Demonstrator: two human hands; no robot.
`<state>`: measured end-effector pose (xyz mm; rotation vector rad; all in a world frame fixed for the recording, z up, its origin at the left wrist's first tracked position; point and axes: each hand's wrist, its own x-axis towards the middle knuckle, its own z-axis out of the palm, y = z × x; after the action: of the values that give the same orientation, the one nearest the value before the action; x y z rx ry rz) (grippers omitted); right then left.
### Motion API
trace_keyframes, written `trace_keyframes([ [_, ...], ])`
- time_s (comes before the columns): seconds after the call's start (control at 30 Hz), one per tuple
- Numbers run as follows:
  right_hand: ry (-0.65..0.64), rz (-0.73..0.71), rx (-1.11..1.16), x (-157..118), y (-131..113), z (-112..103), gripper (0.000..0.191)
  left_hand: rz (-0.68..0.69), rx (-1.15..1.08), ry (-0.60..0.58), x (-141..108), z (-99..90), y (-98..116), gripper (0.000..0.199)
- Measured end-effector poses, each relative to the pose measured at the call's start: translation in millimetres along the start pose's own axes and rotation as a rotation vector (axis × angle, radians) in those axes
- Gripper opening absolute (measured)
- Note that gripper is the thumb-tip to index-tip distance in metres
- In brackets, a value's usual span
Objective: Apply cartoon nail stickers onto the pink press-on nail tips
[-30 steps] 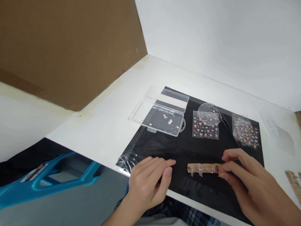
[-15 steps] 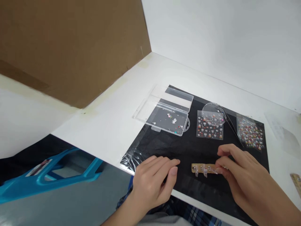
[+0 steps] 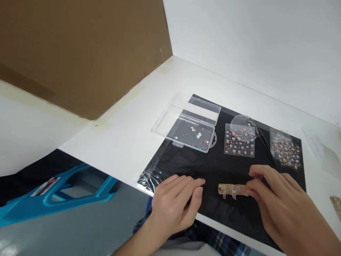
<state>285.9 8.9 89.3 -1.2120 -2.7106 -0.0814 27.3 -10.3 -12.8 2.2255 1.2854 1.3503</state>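
Wooden strip [image 3: 232, 189] carrying clear nail tips [image 3: 233, 192] lay on black sheet [image 3: 213, 170], pinched at its end by the right hand [image 3: 282, 209]. Left hand [image 3: 173, 205] was released, fingers loose, left of the strip. Sticker sheet [image 3: 239, 140] lay beyond the right hand; clear case [image 3: 191, 133] lay beyond the left hand.

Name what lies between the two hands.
In the head view, a tan strip with small clear pieces lies on a black sheet, between the left hand and right hand.
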Motion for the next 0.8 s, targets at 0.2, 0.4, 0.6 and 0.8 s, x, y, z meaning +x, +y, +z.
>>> trace_keyframes([
  [0.2,-0.024,-0.044,-0.03,-0.9,1.3,-2.0,0.032,-0.008,0.019,0.009,1.5,0.4,1.8,0.018],
  [0.4,-0.046,-0.011,-0.038,-1.3,-1.0,0.4,0.03,-0.004,0.029,0.016,2.2,0.7,2.2,0.017],
  [0.6,-0.079,-0.013,-0.118,-5.1,-2.7,4.6,0.03,-0.013,0.036,0.038,2.3,2.1,2.6,0.018],
  [0.8,-0.067,-0.025,-0.142,-5.1,-2.5,5.5,0.03,-0.012,0.038,0.029,2.0,2.3,2.0,0.016],
])
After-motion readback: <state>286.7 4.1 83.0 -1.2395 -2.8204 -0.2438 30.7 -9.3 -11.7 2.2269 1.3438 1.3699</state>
